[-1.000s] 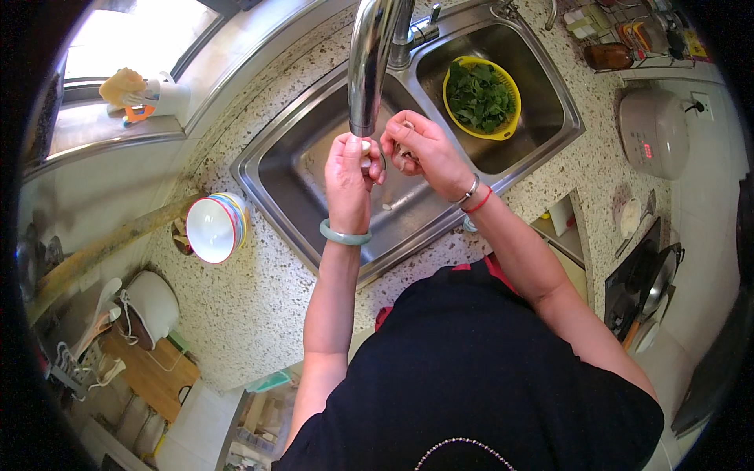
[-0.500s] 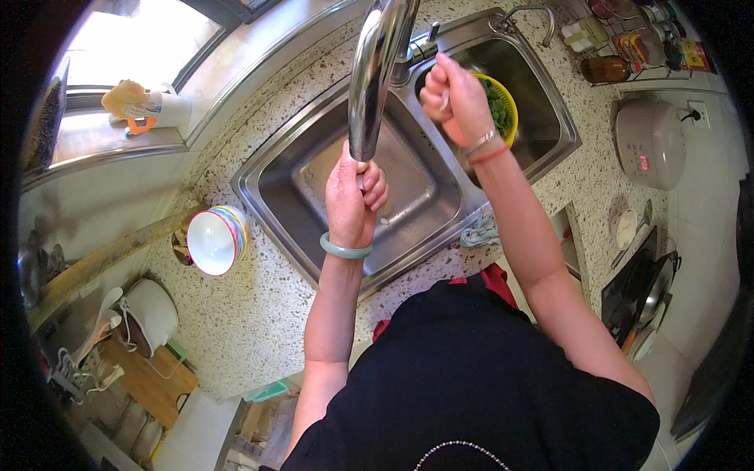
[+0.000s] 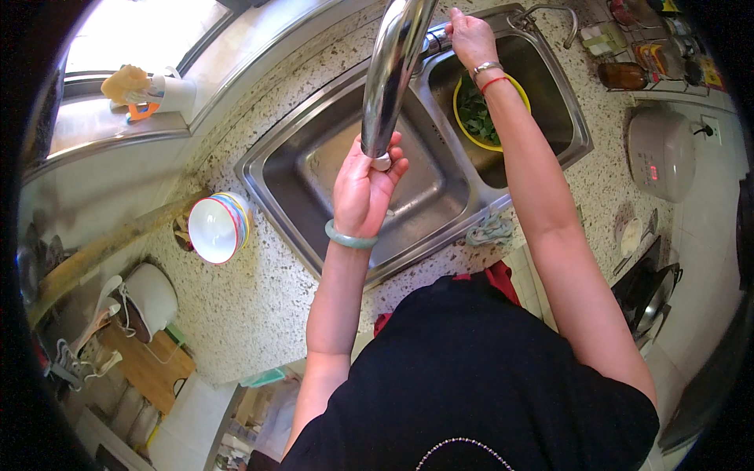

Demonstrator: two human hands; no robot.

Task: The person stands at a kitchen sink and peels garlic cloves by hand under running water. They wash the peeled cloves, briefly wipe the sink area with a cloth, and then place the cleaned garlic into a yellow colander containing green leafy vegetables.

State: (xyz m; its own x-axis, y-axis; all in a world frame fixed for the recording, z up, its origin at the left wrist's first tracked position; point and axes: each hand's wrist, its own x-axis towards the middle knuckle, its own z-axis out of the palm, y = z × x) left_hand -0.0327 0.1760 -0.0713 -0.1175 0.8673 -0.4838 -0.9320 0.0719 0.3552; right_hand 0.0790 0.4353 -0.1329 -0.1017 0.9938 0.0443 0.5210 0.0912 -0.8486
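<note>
Presently the left hand (image 3: 367,187) is palm up under the end of the faucet (image 3: 386,86), its forearm running almost straight up from the lower edge and the wrist ringed by a pale green bangle (image 3: 350,235). Its fingers are loosely bent into a cup, holding a small white piece (image 3: 381,162) that lies just below the spout mouth, over the large basin (image 3: 314,200) of the sink. Thumb on one side and fingertips on the other stand apart, with the white piece showing between them.

The right arm reaches far forward and slightly inward, the elbow a little bent and the back of the hand facing up. The right hand (image 3: 471,41) is beside the faucet's base (image 3: 434,41), with one digit pointing forward; the other fingers are largely hidden, so I cannot tell whether they grasp the handle. A silver bracelet (image 3: 486,68) and a red string (image 3: 494,82) circle that wrist. Below it, a yellow basket (image 3: 525,93) of green leaves (image 3: 475,114) sits in the smaller basin (image 3: 554,118), partly covered by the forearm.
</note>
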